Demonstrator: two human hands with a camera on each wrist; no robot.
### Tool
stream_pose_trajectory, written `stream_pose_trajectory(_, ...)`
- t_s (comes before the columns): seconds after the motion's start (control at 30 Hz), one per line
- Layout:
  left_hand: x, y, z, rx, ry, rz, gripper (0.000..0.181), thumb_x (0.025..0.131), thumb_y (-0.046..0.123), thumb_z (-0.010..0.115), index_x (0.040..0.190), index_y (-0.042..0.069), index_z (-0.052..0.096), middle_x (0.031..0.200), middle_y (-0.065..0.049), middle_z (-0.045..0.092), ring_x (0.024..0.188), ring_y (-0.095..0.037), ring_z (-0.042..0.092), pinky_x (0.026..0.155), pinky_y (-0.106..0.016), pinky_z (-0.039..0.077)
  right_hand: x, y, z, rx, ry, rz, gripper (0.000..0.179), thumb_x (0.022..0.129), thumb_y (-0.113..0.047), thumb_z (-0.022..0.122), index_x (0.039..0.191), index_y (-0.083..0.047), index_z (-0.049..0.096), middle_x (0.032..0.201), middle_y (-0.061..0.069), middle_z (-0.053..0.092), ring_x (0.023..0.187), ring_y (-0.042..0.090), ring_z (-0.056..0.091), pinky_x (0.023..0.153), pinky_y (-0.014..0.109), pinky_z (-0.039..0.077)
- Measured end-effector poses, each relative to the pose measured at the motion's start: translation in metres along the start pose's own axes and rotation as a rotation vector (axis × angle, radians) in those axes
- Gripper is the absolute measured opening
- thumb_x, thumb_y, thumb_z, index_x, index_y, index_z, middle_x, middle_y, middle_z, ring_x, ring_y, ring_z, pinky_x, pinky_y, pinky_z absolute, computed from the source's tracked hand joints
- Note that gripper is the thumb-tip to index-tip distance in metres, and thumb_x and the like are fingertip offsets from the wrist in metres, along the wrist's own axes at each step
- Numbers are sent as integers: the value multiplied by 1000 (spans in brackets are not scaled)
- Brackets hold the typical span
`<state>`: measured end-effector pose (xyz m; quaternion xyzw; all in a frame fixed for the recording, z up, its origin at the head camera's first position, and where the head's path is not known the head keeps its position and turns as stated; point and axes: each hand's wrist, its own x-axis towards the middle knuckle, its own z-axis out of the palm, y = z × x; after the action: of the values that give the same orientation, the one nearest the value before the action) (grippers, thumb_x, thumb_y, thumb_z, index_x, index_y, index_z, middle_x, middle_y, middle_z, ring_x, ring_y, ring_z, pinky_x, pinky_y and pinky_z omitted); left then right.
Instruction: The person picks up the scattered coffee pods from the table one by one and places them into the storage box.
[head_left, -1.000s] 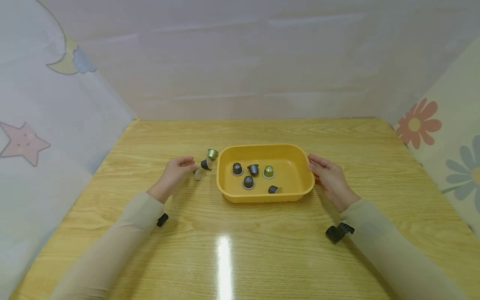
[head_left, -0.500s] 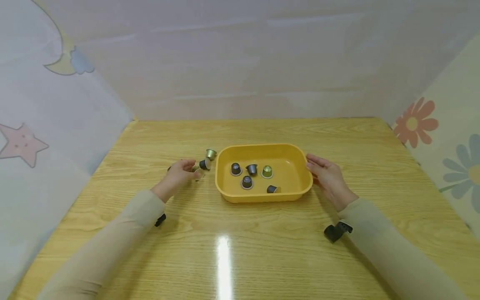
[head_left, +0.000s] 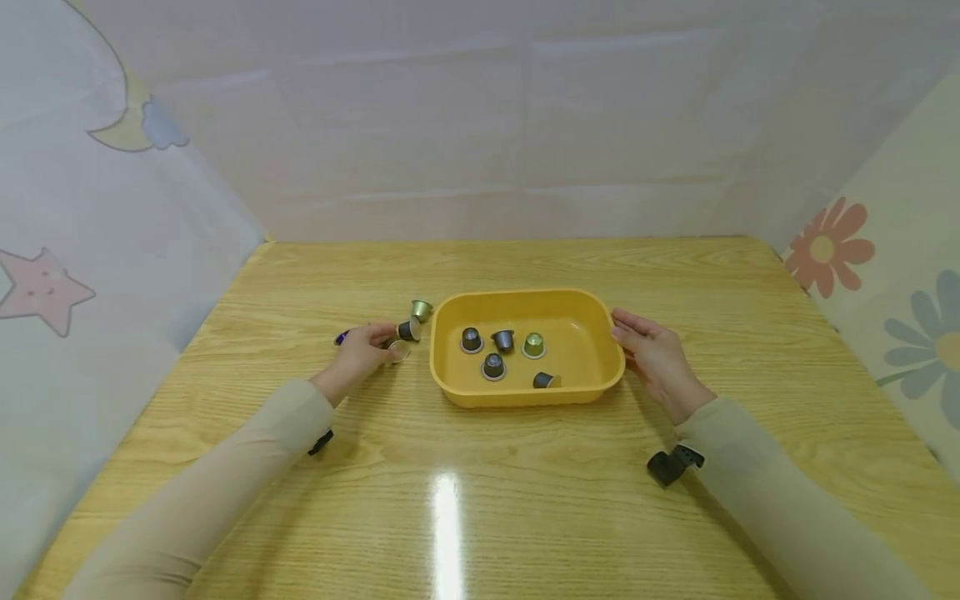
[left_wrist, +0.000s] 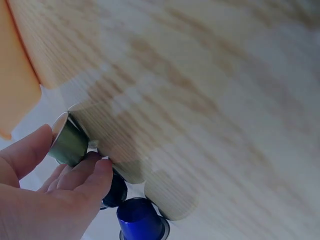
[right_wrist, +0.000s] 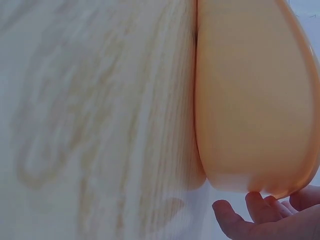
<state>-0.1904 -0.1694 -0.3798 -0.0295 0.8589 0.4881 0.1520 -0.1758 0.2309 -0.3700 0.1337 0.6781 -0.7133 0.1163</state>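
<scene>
My left hand [head_left: 358, 354] is low over the table, left of the yellow tub [head_left: 517, 398]. In the left wrist view its thumb and fingers pinch a green coffee capsule [left_wrist: 70, 145] lying on its side. Just past the fingertips are a dark capsule [left_wrist: 117, 191] and a shiny blue capsule [left_wrist: 140, 220]. The head view shows the dark capsule [head_left: 406, 331] on its side and a light green one [head_left: 422, 311] by the tub's left end. At the opposite end my right hand [head_left: 656, 358] holds the rim, thumb on top, fingers against the outer wall [right_wrist: 250, 125].
Several capsules sit inside the tub, among them a lime green one [head_left: 534, 345], a grey one lying tilted [head_left: 503, 340] and a dark one near the front wall [head_left: 543, 381]. Wood-grain table [head_left: 525, 500] surrounds it, with printed cloth walls [head_left: 480, 125] behind and at both sides.
My left hand has moved slightly right and down onto the green capsule. The blue capsule behind it has come into sight. My right hand stays at the tub's end.
</scene>
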Motion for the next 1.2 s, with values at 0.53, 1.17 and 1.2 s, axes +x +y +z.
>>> stream_pose_trajectory(0.53, -9, -6, -7, -73, 26, -34, 53, 98, 17, 61, 143, -3, 43, 147, -24, 40, 136, -36, 37, 109, -46, 36, -1, 1, 2, 5, 8, -4, 53, 102, -13, 50, 152, -7, 31, 155, 12, 31, 120, 10, 51, 83, 17, 52)
stream_pose_trajectory(1.17, -23, 9, -1, -162, 37, 32, 52, 97, 17, 62, 141, -4, 45, 141, -22, 48, 128, -33, 48, 105, -42, 41, -1, -1, 2, 7, 10, 3, 53, 103, -13, 49, 152, -7, 30, 156, 11, 30, 126, 14, 46, 83, 16, 51)
stream_pose_trajectory(1.2, -24, 10, -1, -167, 36, 32, 52, 97, 17, 62, 141, -4, 45, 141, -22, 49, 128, -32, 48, 105, -42, 41, -1, -1, 2, 7, 10, 2, 53, 103, -13, 49, 152, -7, 30, 156, 11, 30, 126, 13, 46, 83, 16, 51)
